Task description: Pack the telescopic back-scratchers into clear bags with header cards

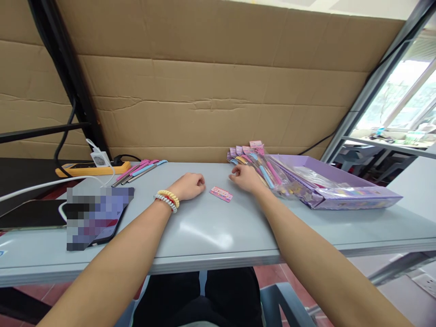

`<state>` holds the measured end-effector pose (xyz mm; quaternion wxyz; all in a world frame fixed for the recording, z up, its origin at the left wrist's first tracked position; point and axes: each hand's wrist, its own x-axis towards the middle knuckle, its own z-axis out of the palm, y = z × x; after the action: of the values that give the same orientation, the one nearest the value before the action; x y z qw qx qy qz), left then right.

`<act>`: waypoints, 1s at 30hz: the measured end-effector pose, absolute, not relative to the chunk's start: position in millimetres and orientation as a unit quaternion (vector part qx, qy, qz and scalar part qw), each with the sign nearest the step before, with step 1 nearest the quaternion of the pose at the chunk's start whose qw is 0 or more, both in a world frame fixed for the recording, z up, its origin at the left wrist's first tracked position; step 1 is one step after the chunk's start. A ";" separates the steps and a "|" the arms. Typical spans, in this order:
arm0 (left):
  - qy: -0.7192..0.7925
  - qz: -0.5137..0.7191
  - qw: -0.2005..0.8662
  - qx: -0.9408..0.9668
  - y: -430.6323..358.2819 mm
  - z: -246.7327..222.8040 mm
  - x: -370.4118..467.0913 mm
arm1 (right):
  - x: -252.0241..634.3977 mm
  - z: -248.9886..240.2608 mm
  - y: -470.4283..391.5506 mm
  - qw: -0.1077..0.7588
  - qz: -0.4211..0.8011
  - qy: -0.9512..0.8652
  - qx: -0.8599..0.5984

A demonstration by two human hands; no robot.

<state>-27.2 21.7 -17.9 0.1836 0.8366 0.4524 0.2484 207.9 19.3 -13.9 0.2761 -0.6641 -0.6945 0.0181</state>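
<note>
Grey tabletop [245,222] before brown cardboard [211,81] lies beneath left hand [189,185] and right hand [246,179], fingers curled, any grip unclear.

On the table [207,227] before you, a card [221,194] lies between your left hand [188,186] and right hand [248,178], loose pens [141,169] at left, bagged pens [269,170] and a box [357,199] at right

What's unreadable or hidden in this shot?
Pink card: head view, print too small.
Left hand: head view, curled fingers hide its palm.
Right hand: head view, its back hides the palm.
Phone: head view, screen masked by pixel blocks.
Black device: head view, cut off by left edge.
</note>
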 end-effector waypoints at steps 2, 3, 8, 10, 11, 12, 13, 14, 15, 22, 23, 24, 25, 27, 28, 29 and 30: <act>0.451 0.245 0.180 0.839 22.1 -18.1 -27.4 | 211.5 -14.6 20.5 0.264 0.018 -0.688 -0.676; 0.450 0.241 0.176 0.842 22.2 -18.1 -27.4 | 211.9 -14.7 20.4 0.256 0.019 -0.690 -0.676; 0.448 0.232 0.170 0.847 22.1 -18.3 -27.7 | 207.1 -10.0 16.9 0.280 -0.002 -0.690 -0.668; 0.445 0.239 0.179 0.844 21.7 -18.6 -27.6 | 207.9 -6.3 15.7 0.299 -0.016 -0.665 -0.684; 0.442 0.242 0.179 0.845 21.4 -18.8 -27.5 | 209.8 -4.5 15.3 0.306 -0.027 -0.652 -0.693; 0.438 0.244 0.176 0.847 21.3 -19.1 -27.3 | 212.6 -2.7 14.9 0.315 -0.046 -0.637 -0.702; 0.433 0.244 0.169 0.851 21.1 -19.4 -27.1 | 216.1 -1.1 14.7 0.324 -0.073 -0.621 -0.710; 0.429 0.243 0.159 0.855 21.0 -19.7 -26.9 | 220.2 0.4 14.4 0.336 -0.103 -0.603 -0.717; 0.424 0.240 0.148 0.861 20.9 -19.9 -26.7 | 224.7 1.6 14.2 0.347 -0.134 -0.581 -0.724; 0.444 0.169 0.095 0.875 19.8 -17.2 -25.9 | 255.1 3.2 15.2 0.307 -0.131 -0.441 -0.833; 0.446 0.163 0.090 0.876 19.6 -16.6 -25.9 | 258.5 2.6 16.1 0.296 -0.118 -0.435 -0.842; 0.446 0.158 0.085 0.877 19.5 -16.1 -25.8 | 261.6 2.0 17.1 0.290 -0.106 -0.431 -0.848; 0.446 0.153 0.081 0.878 19.5 -15.7 -25.7 | 264.4 1.3 18.1 0.289 -0.095 -0.430 -0.850; 0.445 0.146 0.075 0.880 19.7 -15.4 -25.5 | 268.6 0.1 19.9 0.294 -0.076 -0.430 -0.850; 0.445 0.145 0.074 0.881 19.9 -15.5 -25.5 | 270.1 -0.4 20.6 0.298 -0.070 -0.429 -0.850; 0.445 0.144 0.073 0.881 20.0 -15.6 -25.4 | 271.3 -0.8 21.0 0.303 -0.067 -0.425 -0.850; 0.444 0.142 0.072 0.881 20.2 -15.8 -25.3 | 272.2 -1.1 21.1 0.309 -0.066 -0.420 -0.851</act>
<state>-25.3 20.2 -15.8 0.0725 0.8815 0.4443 0.1425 272.2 21.1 -1.1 0.3090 -0.8506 -0.4204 -0.0656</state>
